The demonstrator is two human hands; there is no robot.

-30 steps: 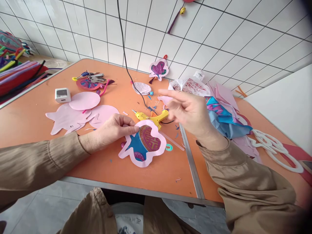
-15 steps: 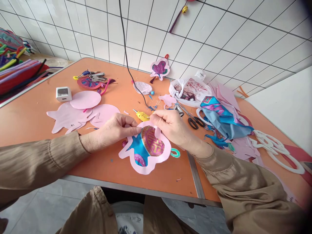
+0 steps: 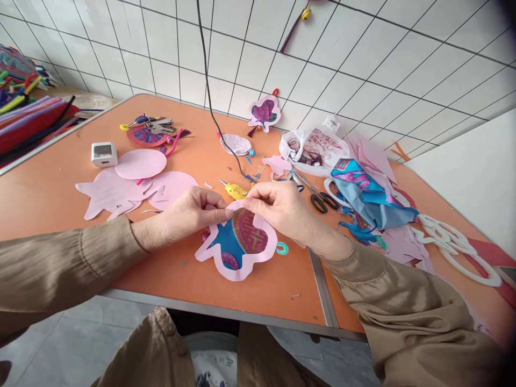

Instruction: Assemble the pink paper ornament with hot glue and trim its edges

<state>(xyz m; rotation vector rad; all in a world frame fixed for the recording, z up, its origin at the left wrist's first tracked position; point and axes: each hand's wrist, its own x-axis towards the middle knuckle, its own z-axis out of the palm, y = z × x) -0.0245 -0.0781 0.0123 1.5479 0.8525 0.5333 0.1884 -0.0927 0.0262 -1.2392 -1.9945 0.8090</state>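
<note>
Head camera: a pink paper shape (image 3: 237, 248), with blue and purple patterned cloth showing through its middle, is held flat on the near part of an orange table (image 3: 169, 279). Its far edge is pinched from the left by the left hand (image 3: 187, 215) and from the right by the right hand (image 3: 282, 209). Both grips are closed on the paper, with thumbs and forefingers brought almost tip to tip at the notch in the top.

The step in hand is judged to be the pressing together of the layers at that notch. The next move is judged to call for even pressure carried along the rim, with the cloth kept centred in the opening.

A yellow glue gun (image 3: 235, 190) is laid just beyond the hands and partly hidden by them. A black cord (image 3: 209, 102) is led from it up the tiled wall. Scissors (image 3: 321, 201) are left just to the right.

Only one container is seen: a thin plastic bag (image 3: 318, 148), far and to the right, open and slumped. Dark cords are made out inside it, but the rest cannot be told.

Pink paper cutouts (image 3: 133, 185) are spread at the left, with a small white box (image 3: 104, 154) and a bunch of keys (image 3: 155, 124) beyond them. Blue cloth (image 3: 363, 196) is heaped at the right.
</note>
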